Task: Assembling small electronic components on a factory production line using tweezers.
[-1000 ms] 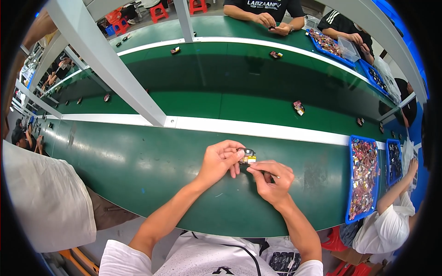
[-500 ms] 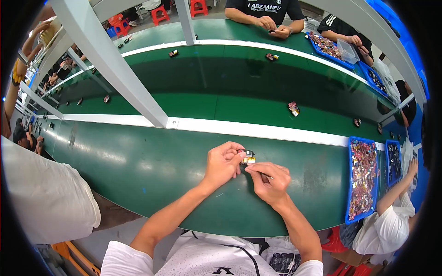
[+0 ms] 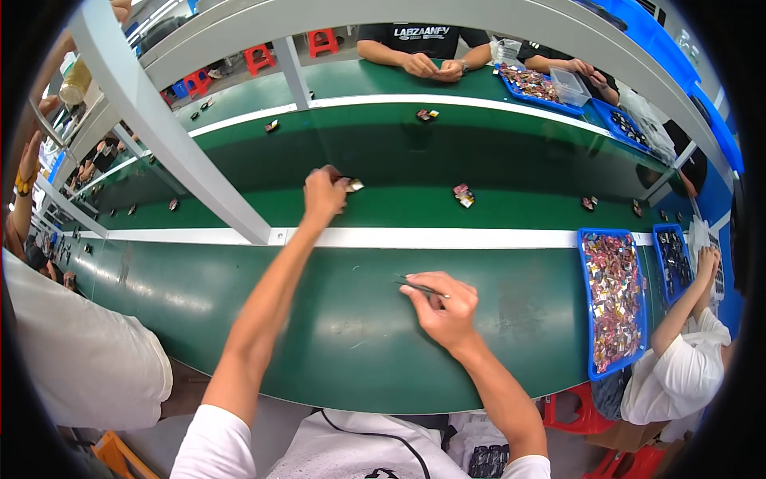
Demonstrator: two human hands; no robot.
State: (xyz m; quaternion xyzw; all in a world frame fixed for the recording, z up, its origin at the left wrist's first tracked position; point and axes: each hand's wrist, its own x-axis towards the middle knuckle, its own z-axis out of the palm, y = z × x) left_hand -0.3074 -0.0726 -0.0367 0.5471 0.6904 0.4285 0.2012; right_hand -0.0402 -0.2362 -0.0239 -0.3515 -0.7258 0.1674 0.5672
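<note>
My left hand [image 3: 323, 193] is stretched far forward over the green conveyor belt [image 3: 383, 160], its fingers on a small dark and silver part [image 3: 353, 185] at the belt's near side. My right hand [image 3: 447, 307] rests on the green worktable [image 3: 319, 319] close to me, pinching thin metal tweezers [image 3: 415, 286] that point left. Nothing shows between the tweezer tips.
A white strip [image 3: 447, 238] divides the table from the belt. More small parts [image 3: 463, 195] ride the belt. A blue tray [image 3: 613, 295] full of several small parts lies at my right. Other people sit on both sides and across the belt. A grey post [image 3: 175, 136] slants at left.
My hands were together near the table's middle, working on a small part. My left hand has since reached forward with the part onto the belt; my right hand stayed behind with the tweezers.
</note>
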